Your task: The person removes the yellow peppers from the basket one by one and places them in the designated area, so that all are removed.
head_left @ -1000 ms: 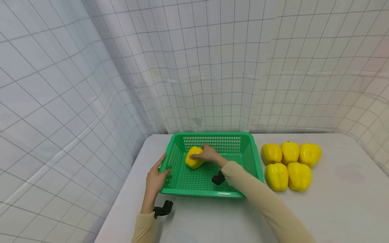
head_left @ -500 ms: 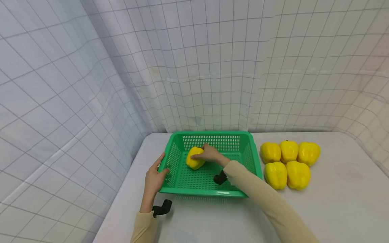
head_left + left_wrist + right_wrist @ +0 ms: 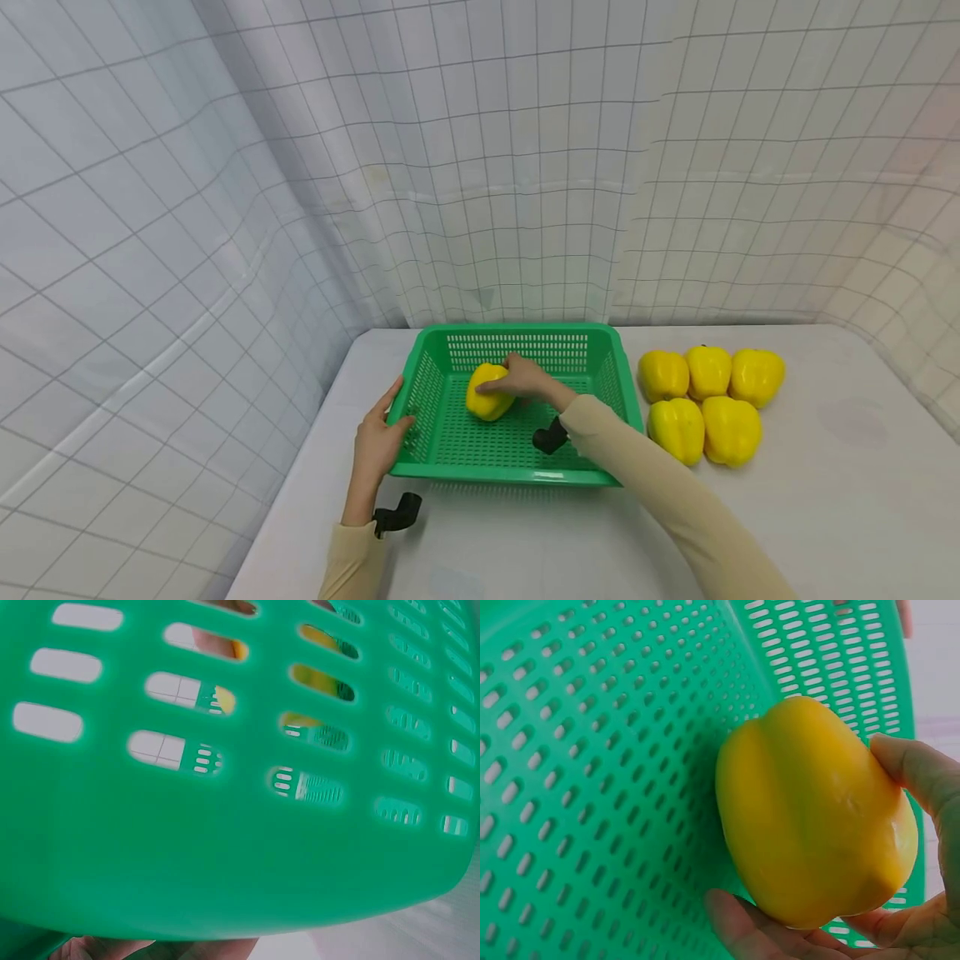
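Observation:
A yellow bell pepper (image 3: 487,400) is inside the left half of a green plastic basket (image 3: 517,474). My right hand (image 3: 528,379) grips it from the right, thumb on the near side and fingers round the far side. Close up in the right wrist view, the pepper (image 3: 810,817) sits between thumb and fingers near a slotted wall. At the basket's left rim, my left hand (image 3: 377,440) holds on with the thumb over the edge and the fingers along the outside. The left wrist view is mostly filled by the basket's slotted wall (image 3: 187,847), which hides most of that hand.
Several more yellow bell peppers (image 3: 708,372) stand in two rows on the white table (image 3: 817,500), just right of the basket. White curtains (image 3: 487,167) with a grid pattern hang behind and at the sides. Black wrist mounts (image 3: 397,512) stick out from the wrists.
My right hand and the bell pepper have shifted slightly right within the basket. The left hand keeps its place at the rim. The whole view has drifted a little.

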Demonstrator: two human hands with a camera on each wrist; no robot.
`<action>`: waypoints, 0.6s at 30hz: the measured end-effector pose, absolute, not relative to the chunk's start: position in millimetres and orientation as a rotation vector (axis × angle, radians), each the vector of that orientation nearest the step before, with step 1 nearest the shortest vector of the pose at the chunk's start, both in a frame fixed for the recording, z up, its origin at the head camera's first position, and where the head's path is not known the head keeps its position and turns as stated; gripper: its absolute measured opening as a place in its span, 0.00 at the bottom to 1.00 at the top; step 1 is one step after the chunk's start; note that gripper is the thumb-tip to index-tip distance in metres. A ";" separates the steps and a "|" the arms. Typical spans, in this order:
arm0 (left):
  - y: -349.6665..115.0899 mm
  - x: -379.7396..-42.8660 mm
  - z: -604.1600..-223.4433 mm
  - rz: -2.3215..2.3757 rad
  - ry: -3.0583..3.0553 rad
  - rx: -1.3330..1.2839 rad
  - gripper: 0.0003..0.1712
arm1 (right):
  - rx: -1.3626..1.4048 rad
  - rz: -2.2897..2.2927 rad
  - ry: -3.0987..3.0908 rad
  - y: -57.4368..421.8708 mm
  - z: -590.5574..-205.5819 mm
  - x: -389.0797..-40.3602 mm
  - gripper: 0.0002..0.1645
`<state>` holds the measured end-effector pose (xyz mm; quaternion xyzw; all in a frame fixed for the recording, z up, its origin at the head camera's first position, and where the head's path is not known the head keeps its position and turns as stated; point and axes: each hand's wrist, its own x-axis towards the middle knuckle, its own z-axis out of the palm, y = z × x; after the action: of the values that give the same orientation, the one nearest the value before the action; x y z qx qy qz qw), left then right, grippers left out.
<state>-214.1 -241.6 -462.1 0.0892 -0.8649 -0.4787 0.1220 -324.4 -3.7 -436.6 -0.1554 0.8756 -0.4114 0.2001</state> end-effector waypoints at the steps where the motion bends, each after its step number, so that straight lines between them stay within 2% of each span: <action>1: -241.7 -214.5 -462.5 -1.397 -2.524 0.260 0.37 | -0.434 -1.159 2.438 -2.6 -435.4 -324.0 0.46; 9: -241.7 -214.9 -462.2 -1.399 -2.527 0.259 0.37 | -0.480 -1.256 2.384 3.8 -424.4 -322.2 0.43; 18: -241.2 -214.3 -460.5 -1.399 -2.530 0.263 0.37 | -0.525 -1.198 2.482 6.7 -416.7 -315.9 0.44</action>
<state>-214.3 -241.2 -460.5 0.0901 -0.8653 -0.4784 0.1193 -315.9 6.7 -416.7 -0.1845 0.8722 -0.4209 0.1672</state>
